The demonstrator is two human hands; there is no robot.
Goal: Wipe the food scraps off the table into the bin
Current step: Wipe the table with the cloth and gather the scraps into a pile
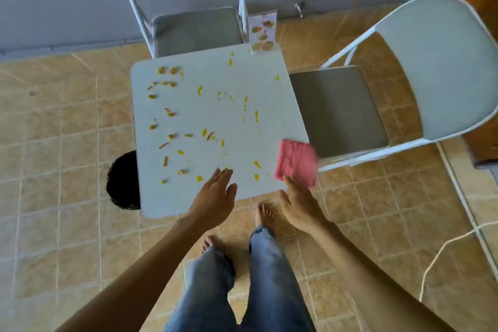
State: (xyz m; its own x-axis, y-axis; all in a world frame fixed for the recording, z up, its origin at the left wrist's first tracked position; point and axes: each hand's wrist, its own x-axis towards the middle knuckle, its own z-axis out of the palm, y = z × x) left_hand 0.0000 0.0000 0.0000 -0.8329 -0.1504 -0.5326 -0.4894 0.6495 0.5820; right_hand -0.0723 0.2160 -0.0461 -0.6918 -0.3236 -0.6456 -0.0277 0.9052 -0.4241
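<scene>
Yellow and orange food scraps [172, 113] lie scattered over the small white table [210, 83], thickest along its left half. A folded pink cloth [296, 161] rests on the table's near right corner. My right hand [299, 205] hovers just below the cloth with fingers apart, its fingertips at the cloth's near edge; I cannot tell if they touch. My left hand [215, 196] is flat and open over the table's near edge, holding nothing. A black bin [122, 180] stands on the floor at the table's left side, partly hidden under the tabletop.
A grey folding chair [194, 27] stands behind the table and another [377, 105] at its right. A standing menu card [262, 33] sits on the far right corner. My bare feet [262, 214] are on the tiled floor. A white cord [444, 248] runs at the right.
</scene>
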